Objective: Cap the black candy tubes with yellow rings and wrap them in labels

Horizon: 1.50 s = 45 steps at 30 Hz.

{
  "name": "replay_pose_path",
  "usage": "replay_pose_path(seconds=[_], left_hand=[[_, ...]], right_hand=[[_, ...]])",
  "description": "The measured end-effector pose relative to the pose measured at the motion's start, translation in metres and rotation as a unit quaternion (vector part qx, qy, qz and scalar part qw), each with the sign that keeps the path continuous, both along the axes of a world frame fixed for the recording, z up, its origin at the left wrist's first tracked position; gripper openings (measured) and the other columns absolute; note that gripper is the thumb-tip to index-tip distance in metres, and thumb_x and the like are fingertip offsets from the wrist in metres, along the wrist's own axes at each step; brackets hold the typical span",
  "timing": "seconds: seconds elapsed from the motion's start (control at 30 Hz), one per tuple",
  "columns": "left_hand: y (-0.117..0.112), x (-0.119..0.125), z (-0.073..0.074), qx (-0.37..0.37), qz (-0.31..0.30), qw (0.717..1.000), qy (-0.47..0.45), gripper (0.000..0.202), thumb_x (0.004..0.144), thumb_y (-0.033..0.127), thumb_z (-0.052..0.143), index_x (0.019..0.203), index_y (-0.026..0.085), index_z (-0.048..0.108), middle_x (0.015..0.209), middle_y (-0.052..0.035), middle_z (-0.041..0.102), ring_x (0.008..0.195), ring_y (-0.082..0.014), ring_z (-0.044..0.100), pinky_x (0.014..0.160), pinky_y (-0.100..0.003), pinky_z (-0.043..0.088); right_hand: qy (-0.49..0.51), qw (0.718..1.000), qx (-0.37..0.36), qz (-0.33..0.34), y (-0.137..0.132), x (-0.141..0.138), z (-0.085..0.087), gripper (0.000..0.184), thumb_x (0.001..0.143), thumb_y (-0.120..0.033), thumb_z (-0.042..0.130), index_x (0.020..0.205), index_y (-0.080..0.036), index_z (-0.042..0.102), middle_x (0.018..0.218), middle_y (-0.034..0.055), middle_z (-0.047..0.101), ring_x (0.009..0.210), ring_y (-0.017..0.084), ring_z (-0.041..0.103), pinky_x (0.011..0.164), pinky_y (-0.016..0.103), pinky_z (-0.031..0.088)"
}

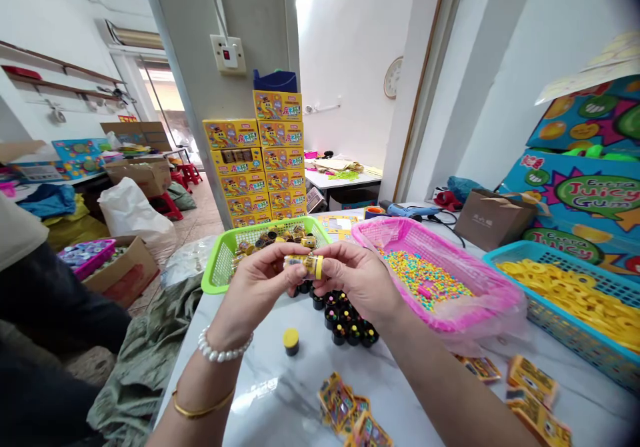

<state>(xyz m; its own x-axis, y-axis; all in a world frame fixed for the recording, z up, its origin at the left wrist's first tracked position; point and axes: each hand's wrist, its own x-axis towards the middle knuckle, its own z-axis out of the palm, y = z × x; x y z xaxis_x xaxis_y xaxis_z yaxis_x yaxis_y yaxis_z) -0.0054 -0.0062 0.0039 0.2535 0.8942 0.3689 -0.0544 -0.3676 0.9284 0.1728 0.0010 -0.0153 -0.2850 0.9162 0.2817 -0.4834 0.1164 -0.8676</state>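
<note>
Between both hands, above the table, lies a small clear tube with a yellow cap and printed label [311, 265], held sideways. My left hand [257, 280] pinches its left end; my right hand [357, 277] grips the yellow end. Below my right hand stand several small black cups [345, 323] with coloured bits inside. One black piece with a yellow top [291, 341] stands alone nearer me. A green basket [215, 277] behind my left hand holds several similar small tubes. Orange printed packets [345, 407] lie at the front of the table.
At the right, a pink basket [367, 233] holds coloured candy beads, and a blue basket [540, 307] holds yellow rings. More packets [535, 393] lie at front right. Stacked yellow boxes [280, 160] rise behind the table. A person in dark trousers [55, 300] is at the left.
</note>
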Motion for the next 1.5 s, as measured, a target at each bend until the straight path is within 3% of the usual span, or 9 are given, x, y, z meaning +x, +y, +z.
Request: replay_pose_path(seconds=[0.13,0.27,0.47,0.57,0.77,0.93,1.13,1.3,1.5], left_hand=[[0.004,0.005,-0.006,-0.006,-0.026,1.000,0.017,0.024,0.085,0.035,0.069,0.099,0.016,0.070,0.071,0.0001,0.061,0.059,-0.0081,0.051,0.055,-0.020,0.044],[0.010,0.003,-0.009,0.013,-0.024,0.999,0.037,0.028,0.076,0.029,0.079,0.098,0.016,0.068,0.095,-0.0037,0.065,0.083,-0.0125,0.059,0.072,-0.022,0.049],[0.010,0.001,-0.010,-0.010,0.005,1.000,0.011,0.025,0.085,0.040,0.067,0.088,0.016,0.059,0.076,0.0016,0.058,0.056,-0.0071,0.049,0.049,-0.020,0.041],[0.008,0.003,-0.009,0.001,-0.004,1.000,0.009,0.025,0.086,0.039,0.066,0.087,0.015,0.061,0.071,0.0017,0.057,0.055,-0.0070,0.048,0.049,-0.019,0.041],[0.004,-0.002,-0.001,0.042,-0.055,0.998,-0.012,0.041,0.071,0.021,0.082,0.109,0.018,0.065,0.108,-0.0062,0.064,0.089,-0.0148,0.061,0.073,-0.023,0.052],[0.001,-0.006,0.003,0.020,-0.029,0.999,0.016,0.029,0.078,0.028,0.076,0.102,0.014,0.066,0.081,-0.0035,0.066,0.063,-0.0103,0.058,0.057,-0.022,0.051],[-0.002,-0.002,0.006,0.010,0.011,0.999,0.050,0.030,0.083,0.037,0.069,0.101,0.013,0.066,0.063,-0.0009,0.065,0.053,-0.0111,0.058,0.052,-0.022,0.049],[-0.002,0.004,0.003,-0.004,0.028,0.999,0.034,0.031,0.086,0.043,0.064,0.097,0.014,0.065,0.057,0.0006,0.062,0.048,-0.0108,0.056,0.047,-0.021,0.046],[0.000,0.008,-0.002,-0.017,0.045,0.998,0.042,0.033,0.088,0.048,0.060,0.089,0.015,0.064,0.050,0.0017,0.059,0.041,-0.0095,0.050,0.040,-0.020,0.041]], right_hand=[[0.040,0.997,-0.059,0.026,0.009,-0.004,-0.009,0.032,0.065,-0.035,0.085,0.072,-0.016,0.061,0.059,-0.0023,0.067,0.043,0.008,0.061,0.041,0.016,0.052],[0.013,0.996,-0.088,0.020,0.012,-0.005,-0.010,0.035,0.066,-0.041,0.083,0.075,-0.016,0.061,0.056,-0.0022,0.065,0.044,0.009,0.061,0.041,0.017,0.053],[-0.152,0.982,0.075,-0.079,-0.001,0.005,0.001,0.029,0.072,-0.027,0.079,0.098,-0.020,0.067,0.092,0.0012,0.068,0.061,0.010,0.065,0.053,0.022,0.057],[-0.182,0.974,0.109,-0.085,-0.006,0.005,0.002,0.027,0.075,-0.023,0.076,0.100,-0.020,0.067,0.082,0.0007,0.069,0.063,0.010,0.065,0.060,0.024,0.058],[-0.142,0.976,0.139,-0.094,-0.004,0.004,0.001,0.028,0.074,-0.023,0.077,0.100,-0.020,0.067,0.089,0.0024,0.071,0.080,0.014,0.068,0.072,0.028,0.058],[-0.143,0.975,0.136,-0.101,-0.006,0.004,0.001,0.030,0.075,-0.023,0.076,0.104,-0.019,0.067,0.087,0.0030,0.072,0.079,0.015,0.068,0.071,0.030,0.058],[-0.156,0.961,0.170,-0.151,-0.007,0.003,0.000,0.028,0.075,-0.019,0.074,0.102,-0.021,0.070,0.097,0.0046,0.068,0.082,0.014,0.067,0.073,0.030,0.059],[-0.148,0.945,0.240,-0.168,-0.004,0.006,-0.001,0.032,0.073,-0.010,0.072,0.101,-0.026,0.071,0.109,0.0036,0.062,0.096,0.017,0.066,0.083,0.033,0.059],[-0.213,0.894,0.338,-0.201,-0.007,0.006,0.004,0.032,0.077,-0.004,0.066,0.098,-0.027,0.073,0.104,0.0028,0.065,0.103,0.018,0.063,0.095,0.038,0.053]])
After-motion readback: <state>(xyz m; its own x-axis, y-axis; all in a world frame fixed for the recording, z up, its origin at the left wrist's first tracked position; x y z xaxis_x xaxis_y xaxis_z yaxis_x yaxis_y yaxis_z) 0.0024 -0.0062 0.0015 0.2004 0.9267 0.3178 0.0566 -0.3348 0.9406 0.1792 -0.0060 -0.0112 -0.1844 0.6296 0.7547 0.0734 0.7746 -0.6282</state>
